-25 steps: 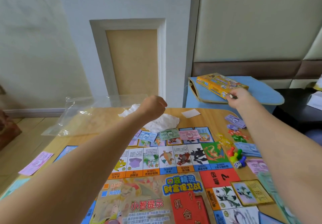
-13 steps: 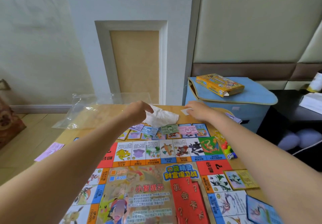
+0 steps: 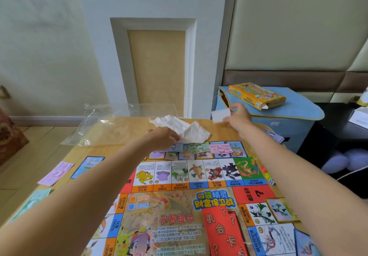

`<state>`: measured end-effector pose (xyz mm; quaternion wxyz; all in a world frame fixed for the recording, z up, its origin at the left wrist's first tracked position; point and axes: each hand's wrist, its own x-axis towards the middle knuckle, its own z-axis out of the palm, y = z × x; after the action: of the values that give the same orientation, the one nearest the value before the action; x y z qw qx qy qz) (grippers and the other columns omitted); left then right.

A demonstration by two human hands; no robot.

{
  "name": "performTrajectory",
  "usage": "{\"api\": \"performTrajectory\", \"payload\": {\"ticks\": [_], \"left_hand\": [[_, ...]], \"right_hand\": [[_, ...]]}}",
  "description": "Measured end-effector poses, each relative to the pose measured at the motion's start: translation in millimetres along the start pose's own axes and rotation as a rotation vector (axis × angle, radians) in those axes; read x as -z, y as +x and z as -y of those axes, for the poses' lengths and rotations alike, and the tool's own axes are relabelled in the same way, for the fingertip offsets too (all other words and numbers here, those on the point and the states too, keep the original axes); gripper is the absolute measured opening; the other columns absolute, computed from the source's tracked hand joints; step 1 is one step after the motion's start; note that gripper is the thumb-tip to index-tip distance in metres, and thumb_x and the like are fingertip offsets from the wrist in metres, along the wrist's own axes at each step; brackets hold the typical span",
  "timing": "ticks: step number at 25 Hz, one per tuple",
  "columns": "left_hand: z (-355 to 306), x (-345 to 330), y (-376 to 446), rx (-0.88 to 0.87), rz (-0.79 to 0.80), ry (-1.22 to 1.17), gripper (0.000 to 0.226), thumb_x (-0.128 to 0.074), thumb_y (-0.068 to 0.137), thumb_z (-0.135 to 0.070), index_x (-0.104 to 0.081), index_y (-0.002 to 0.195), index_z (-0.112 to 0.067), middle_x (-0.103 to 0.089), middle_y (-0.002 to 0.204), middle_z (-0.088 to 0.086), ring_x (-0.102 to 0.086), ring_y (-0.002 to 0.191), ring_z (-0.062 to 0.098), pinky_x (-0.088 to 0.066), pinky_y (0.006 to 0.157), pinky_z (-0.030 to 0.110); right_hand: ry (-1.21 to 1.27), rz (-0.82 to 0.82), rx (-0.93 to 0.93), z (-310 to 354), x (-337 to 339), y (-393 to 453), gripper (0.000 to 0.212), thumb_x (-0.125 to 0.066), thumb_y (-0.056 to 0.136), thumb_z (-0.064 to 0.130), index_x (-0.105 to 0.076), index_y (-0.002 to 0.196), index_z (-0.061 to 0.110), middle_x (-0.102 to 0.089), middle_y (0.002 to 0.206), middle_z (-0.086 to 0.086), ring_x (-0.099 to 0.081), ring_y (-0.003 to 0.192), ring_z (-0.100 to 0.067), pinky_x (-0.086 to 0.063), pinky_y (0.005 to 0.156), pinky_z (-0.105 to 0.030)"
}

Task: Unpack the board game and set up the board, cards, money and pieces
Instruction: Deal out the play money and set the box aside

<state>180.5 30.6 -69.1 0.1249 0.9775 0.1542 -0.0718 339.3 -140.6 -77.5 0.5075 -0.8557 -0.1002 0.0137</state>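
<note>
Right hand [image 3: 238, 118] pinches white slip [image 3: 220, 115]; left hand [image 3: 164, 139] grips crumpled paper [image 3: 185, 129], likely clearing litter off board [image 3: 179, 206]

A blue fabric storage box [image 3: 282, 128] stands beside the wooden table [image 3: 127, 128].

Right hand [image 3: 238, 117] pinches white slip [image 3: 220, 115]; left hand [image 3: 164, 139] grips crumpled tissue [image 3: 184, 129].

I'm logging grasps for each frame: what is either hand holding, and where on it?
Right hand pinches a small white paper by its right edge. Left hand grips the crumpled tissue at its near-left edge.
</note>
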Motion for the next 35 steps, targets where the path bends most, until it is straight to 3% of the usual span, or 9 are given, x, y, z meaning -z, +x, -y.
{"api": "performTrajectory", "payload": {"ticks": [4,9,11,14,20,26,30,33,35], "left_hand": [[-2.3,4.5,-3.6,0.02,-0.016,-0.035,0.041,-0.039,0.095,-0.013,-0.052,0.131,-0.028,-0.055,0.13,0.004,-0.052,0.113,0.024,-0.032,0.085,0.025],[2.1,18.7,-7.8,-0.145,-0.286,-0.413,0.052,-0.05,0.081,0.005,-0.056,0.129,-0.014,-0.053,0.135,0.007,-0.05,0.123,0.023,-0.034,0.102,0.022],[3.5,29.2,-15.1,-0.194,-0.375,-0.55,0.053,-0.048,0.08,0.011,-0.056,0.128,-0.011,-0.053,0.134,0.006,-0.048,0.125,0.019,-0.03,0.092,0.011],[32.1,33.4,-18.6,-0.067,-0.377,-0.579,0.053,-0.052,0.085,0.001,-0.049,0.134,-0.018,-0.048,0.139,0.006,-0.044,0.127,0.022,-0.032,0.098,0.022],[67.7,27.4,-27.0,0.152,-0.148,0.055,0.068,-0.059,0.089,-0.034,-0.024,0.146,-0.022,-0.045,0.142,0.005,-0.044,0.126,0.023,-0.036,0.089,0.026],[87.7,16.5,-10.3,0.146,-0.183,0.035,0.029,-0.062,0.088,-0.027,-0.061,0.115,-0.016,-0.06,0.12,0.005,-0.056,0.108,0.021,-0.045,0.086,0.028],[90.9,19.2,-7.3,0.167,-0.257,-0.119,0.022,-0.065,0.086,-0.025,-0.067,0.104,-0.013,-0.064,0.112,0.003,-0.06,0.101,0.021,-0.047,0.078,0.026],[90.7,29.5,-12.0,0.202,-0.345,-0.278,0.021,-0.066,0.086,-0.02,-0.067,0.101,-0.007,-0.066,0.106,0.009,-0.062,0.098,0.025,-0.045,0.068,0.026],[89.8,41.2,-17.1,0.23,-0.487,-0.302,0.02,-0.065,0.086,-0.02,-0.065,0.1,-0.006,-0.066,0.106,0.011,-0.06,0.099,0.027,-0.041,0.071,0.028]], "right_hand": [[0.438,0.253,-0.176,34.8,-10.5,-12.2,0.027,-0.064,0.083,-0.003,-0.057,0.109,-0.002,-0.06,0.081,-0.01,-0.052,0.063,-0.013,-0.044,0.05,-0.018],[0.313,0.502,-0.061,55.4,-32.8,-30.5,0.026,-0.064,0.085,0.006,-0.06,0.11,-0.001,-0.06,0.103,-0.005,-0.05,0.099,-0.016,-0.036,0.092,-0.028],[0.455,0.455,0.003,67.8,-41.3,-36.4,0.005,-0.062,0.086,0.002,-0.06,0.088,0.005,-0.062,0.09,-0.007,-0.057,0.089,-0.02,-0.045,0.085,-0.032],[0.645,0.315,0.024,82.9,-46.7,-31.3,0.015,-0.059,0.085,-0.005,-0.054,0.079,0.008,-0.059,0.081,-0.008,-0.059,0.077,-0.022,-0.048,0.074,-0.033],[0.927,0.45,-0.114,101.3,-55.7,-32.4,0.016,-0.053,0.088,-0.007,-0.051,0.08,0.007,-0.057,0.08,-0.011,-0.057,0.072,-0.02,-0.051,0.068,-0.034],[1.052,0.346,-0.117,108.1,-50.4,-22.6,0.013,-0.051,0.087,-0.002,-0.052,0.078,0.007,-0.054,0.086,-0.013,-0.055,0.079,-0.027,-0.049,0.072,-0.042],[1.164,0.252,-0.059,115.9,-36.8,-10.7,0.02,-0.048,0.08,-0.007,-0.045,0.068,0.008,-0.049,0.076,-0.009,-0.051,0.073,-0.022,-0.044,0.071,-0.037],[1.026,0.138,-0.042,121.4,-31.7,-6.3,0.028,-0.042,0.082,-0.008,-0.048,0.064,0.013,-0.051,0.064,-0.003,-0.051,0.058,-0.016,-0.039,0.055,-0.025],[0.624,0.116,0.054,123.2,-29.3,-15.7,0.02,-0.047,0.076,0.002,-0.051,0.063,0.016,-0.048,0.063,-0.003,-0.047,0.059,-0.016,-0.034,0.053,-0.021]]}}
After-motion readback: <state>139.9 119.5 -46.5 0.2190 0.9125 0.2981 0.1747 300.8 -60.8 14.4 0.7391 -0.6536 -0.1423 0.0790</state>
